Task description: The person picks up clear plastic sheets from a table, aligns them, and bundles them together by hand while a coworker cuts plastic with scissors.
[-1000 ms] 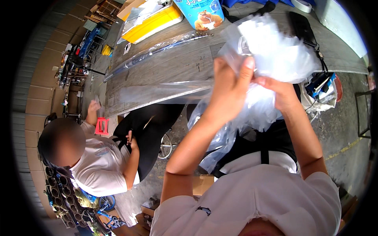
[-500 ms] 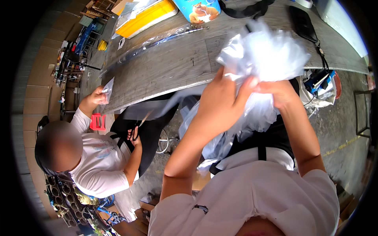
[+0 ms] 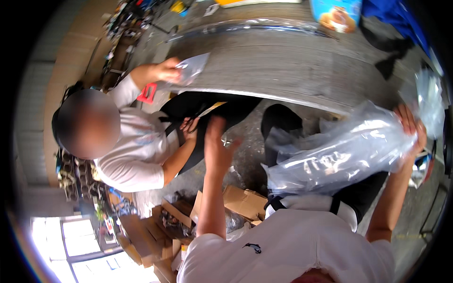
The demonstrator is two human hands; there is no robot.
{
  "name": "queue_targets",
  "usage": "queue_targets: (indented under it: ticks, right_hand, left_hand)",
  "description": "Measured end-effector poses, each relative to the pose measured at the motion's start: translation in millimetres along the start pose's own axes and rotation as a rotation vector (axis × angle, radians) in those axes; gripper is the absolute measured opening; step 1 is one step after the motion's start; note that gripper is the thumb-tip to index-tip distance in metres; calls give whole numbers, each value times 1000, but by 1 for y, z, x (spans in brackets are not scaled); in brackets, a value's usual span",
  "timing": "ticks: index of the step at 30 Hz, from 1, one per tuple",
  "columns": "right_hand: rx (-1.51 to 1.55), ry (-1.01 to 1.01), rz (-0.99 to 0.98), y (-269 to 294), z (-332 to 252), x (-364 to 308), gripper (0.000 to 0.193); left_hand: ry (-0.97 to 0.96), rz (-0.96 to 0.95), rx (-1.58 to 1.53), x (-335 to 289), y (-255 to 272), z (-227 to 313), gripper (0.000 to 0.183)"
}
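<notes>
My right hand (image 3: 411, 129) is closed round the gathered neck of a bundle of clear plastic bags (image 3: 339, 155). The bundle's long part hangs leftward over my lap, in front of the table edge, and a crumpled end (image 3: 429, 94) sticks out beyond my fist. My left hand (image 3: 219, 151) is raised and empty, its thumb apart from its fingers and slightly smeared by motion. It is near a co-worker's knees. That person's far hand (image 3: 169, 70) holds a small clear bag (image 3: 192, 68) at the table's edge; their other hand (image 3: 189, 127) rests on their lap.
On the grey table (image 3: 283, 61) lie a long plastic-wrapped rod (image 3: 255, 24), a blue tub (image 3: 337, 14) with a bear picture, a black strap (image 3: 389, 47) and blue cloth (image 3: 391, 16). Opened cardboard boxes (image 3: 243, 203) stand on the floor to my left. A red plastic stool (image 3: 147, 93) is beside the co-worker.
My left hand has let go of the plastic bundle and swung left. My right hand has carried the bundle right and lower. The view has turned leftward, showing more boxes and a window.
</notes>
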State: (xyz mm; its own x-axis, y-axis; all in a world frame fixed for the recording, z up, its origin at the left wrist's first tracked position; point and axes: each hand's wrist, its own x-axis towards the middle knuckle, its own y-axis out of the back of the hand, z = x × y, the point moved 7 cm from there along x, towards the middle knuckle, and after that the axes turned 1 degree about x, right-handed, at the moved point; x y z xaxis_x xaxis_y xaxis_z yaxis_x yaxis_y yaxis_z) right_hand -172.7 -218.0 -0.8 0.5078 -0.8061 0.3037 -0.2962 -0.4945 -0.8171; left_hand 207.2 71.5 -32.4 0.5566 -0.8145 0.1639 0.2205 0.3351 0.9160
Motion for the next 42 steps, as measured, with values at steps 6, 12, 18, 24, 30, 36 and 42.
queue_targets:
  ticks: [6, 12, 18, 24, 30, 36, 42]
  right_hand:
    - [-158, -4, 22, -1, 7, 3, 22]
    - [-212, 27, 52, 1, 4, -5, 24]
    - [-345, -29, 108, -2, 5, -4, 26]
    - [-347, -14, 157, -5, 5, -7, 45]
    - [-375, 10, 173, -8, 6, -9, 52]
    - [-437, 4, 192, -9, 3, -10, 46]
    - [-459, -20, 133, -7, 4, -11, 47]
  left_hand:
    - [-284, 593, 441, 105, 108, 49, 97]
    - [-603, 354, 456, 177, 71, 48, 21]
    - [-658, 352, 134, 158, 29, 141, 9]
    - [-788, 211, 184, 140, -30, 210, 28]
    - [-840, 127, 257, 137, -56, 227, 39]
    - [-854, 55, 264, 138, -55, 226, 40]
    - [-832, 19, 243, 137, -53, 223, 40]
